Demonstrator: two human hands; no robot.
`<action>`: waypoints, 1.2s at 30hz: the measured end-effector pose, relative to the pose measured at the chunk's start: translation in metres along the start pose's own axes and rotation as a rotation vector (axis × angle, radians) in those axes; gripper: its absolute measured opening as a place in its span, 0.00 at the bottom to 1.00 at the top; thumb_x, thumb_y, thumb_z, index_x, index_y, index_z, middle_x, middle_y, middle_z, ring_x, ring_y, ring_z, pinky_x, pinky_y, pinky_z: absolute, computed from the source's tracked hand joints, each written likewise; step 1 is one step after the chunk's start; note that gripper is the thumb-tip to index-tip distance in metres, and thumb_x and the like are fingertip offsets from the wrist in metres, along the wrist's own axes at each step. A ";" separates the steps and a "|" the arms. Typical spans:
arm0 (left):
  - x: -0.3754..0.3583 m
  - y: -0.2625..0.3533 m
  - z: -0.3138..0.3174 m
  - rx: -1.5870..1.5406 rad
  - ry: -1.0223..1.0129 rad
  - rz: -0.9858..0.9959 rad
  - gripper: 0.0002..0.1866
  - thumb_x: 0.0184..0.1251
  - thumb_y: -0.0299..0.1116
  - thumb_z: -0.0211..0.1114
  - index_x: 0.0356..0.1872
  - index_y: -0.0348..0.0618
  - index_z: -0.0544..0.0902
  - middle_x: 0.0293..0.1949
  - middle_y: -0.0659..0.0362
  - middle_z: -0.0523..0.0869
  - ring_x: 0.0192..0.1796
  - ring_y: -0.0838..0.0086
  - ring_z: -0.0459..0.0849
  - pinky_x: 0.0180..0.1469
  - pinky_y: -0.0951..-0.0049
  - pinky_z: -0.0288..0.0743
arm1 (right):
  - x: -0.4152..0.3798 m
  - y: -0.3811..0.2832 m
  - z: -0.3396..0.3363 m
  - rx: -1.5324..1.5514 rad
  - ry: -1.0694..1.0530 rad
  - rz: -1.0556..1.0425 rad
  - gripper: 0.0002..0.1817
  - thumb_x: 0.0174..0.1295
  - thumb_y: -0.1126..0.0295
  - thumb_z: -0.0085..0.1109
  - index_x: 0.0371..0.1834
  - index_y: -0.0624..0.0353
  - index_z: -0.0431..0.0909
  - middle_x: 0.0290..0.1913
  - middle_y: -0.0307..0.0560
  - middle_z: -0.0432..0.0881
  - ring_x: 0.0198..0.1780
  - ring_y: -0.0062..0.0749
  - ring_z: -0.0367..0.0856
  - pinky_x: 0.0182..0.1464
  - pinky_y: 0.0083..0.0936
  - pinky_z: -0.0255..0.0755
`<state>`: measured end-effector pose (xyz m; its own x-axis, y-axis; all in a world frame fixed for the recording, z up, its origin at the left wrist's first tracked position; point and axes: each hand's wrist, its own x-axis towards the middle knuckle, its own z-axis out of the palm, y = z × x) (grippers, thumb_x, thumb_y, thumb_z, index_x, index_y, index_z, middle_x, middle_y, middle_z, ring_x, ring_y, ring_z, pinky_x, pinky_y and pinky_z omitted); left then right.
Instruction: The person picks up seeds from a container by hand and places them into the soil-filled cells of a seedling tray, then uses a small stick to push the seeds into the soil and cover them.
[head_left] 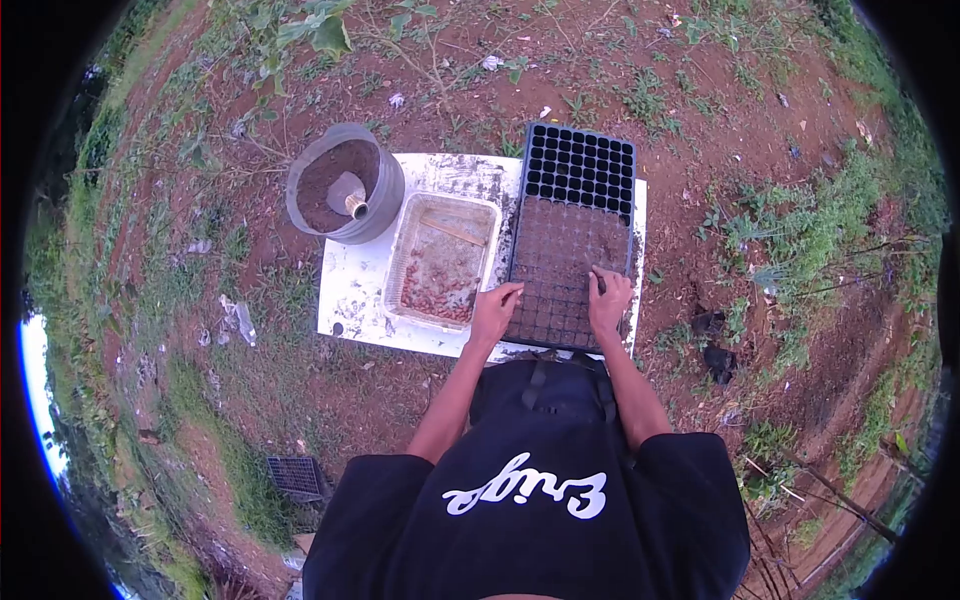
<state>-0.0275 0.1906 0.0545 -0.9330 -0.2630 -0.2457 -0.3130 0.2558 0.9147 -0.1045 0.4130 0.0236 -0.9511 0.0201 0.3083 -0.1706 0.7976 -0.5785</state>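
Observation:
A black seedling tray (574,245) lies on a white board; its far cells look hollow and its nearer cells hold brown soil. My left hand (494,311) is at the tray's left edge, fingertips pinched together; anything between them is too small to see. Over the soil-filled cells near the right edge is my right hand (609,300), its thumb and forefinger slightly apart, with nothing visible between them. Left of the tray sits a whitish plastic basin (394,270) holding reddish seeds and a thin stick.
A grey bucket (378,215) of soil with a scoop (350,195) in it stands at the left of the white board (350,290). Another dark tray (296,478) lies on the ground at lower left. Weeds and branches surround the board.

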 end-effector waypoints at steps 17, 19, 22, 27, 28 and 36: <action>0.005 -0.047 -0.116 0.512 0.246 -0.114 0.15 0.63 0.48 0.66 0.30 0.46 0.85 0.25 0.57 0.86 0.34 0.59 0.84 0.50 0.55 0.70 | -0.027 -0.040 0.017 -0.028 -0.158 0.065 0.07 0.62 0.70 0.63 0.43 0.52 0.84 0.41 0.42 0.84 0.47 0.42 0.76 0.53 0.40 0.65; 0.006 -0.060 -0.112 0.666 0.265 0.109 0.13 0.58 0.41 0.70 0.41 0.49 0.85 0.40 0.57 0.85 0.50 0.58 0.79 0.60 0.53 0.62 | -0.030 -0.044 0.017 -0.017 -0.124 0.063 0.08 0.63 0.71 0.61 0.44 0.53 0.84 0.40 0.43 0.84 0.45 0.42 0.77 0.51 0.40 0.66; 0.018 -0.070 -0.109 0.623 0.050 0.128 0.17 0.55 0.32 0.70 0.49 0.49 0.84 0.51 0.58 0.80 0.59 0.56 0.71 0.62 0.53 0.60 | -0.037 -0.049 0.016 0.056 -0.099 0.146 0.09 0.66 0.73 0.56 0.46 0.54 0.84 0.38 0.45 0.85 0.42 0.42 0.78 0.48 0.38 0.69; 0.042 -0.080 -0.095 0.591 -0.100 0.286 0.19 0.55 0.26 0.67 0.50 0.47 0.83 0.49 0.56 0.80 0.57 0.57 0.73 0.63 0.53 0.61 | -0.057 -0.070 0.016 0.122 0.015 0.227 0.11 0.68 0.75 0.52 0.48 0.56 0.84 0.33 0.45 0.85 0.36 0.34 0.78 0.43 0.31 0.70; 0.043 -0.081 -0.094 0.610 -0.127 0.320 0.19 0.55 0.25 0.66 0.50 0.47 0.82 0.49 0.55 0.80 0.57 0.56 0.73 0.62 0.53 0.62 | -0.061 -0.074 0.017 0.167 0.035 0.291 0.12 0.68 0.76 0.52 0.48 0.56 0.84 0.31 0.43 0.85 0.34 0.32 0.76 0.41 0.30 0.70; 0.041 -0.094 -0.102 0.598 -0.180 0.343 0.18 0.56 0.26 0.67 0.50 0.46 0.81 0.46 0.55 0.79 0.56 0.55 0.74 0.58 0.53 0.68 | -0.079 -0.091 0.033 0.268 0.095 0.422 0.12 0.68 0.77 0.52 0.49 0.55 0.84 0.29 0.39 0.84 0.29 0.24 0.73 0.35 0.25 0.68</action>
<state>-0.0185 0.0608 -0.0088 -0.9951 0.0683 -0.0715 0.0081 0.7766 0.6300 -0.0219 0.3187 0.0270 -0.9261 0.3716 0.0656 0.1515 0.5254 -0.8372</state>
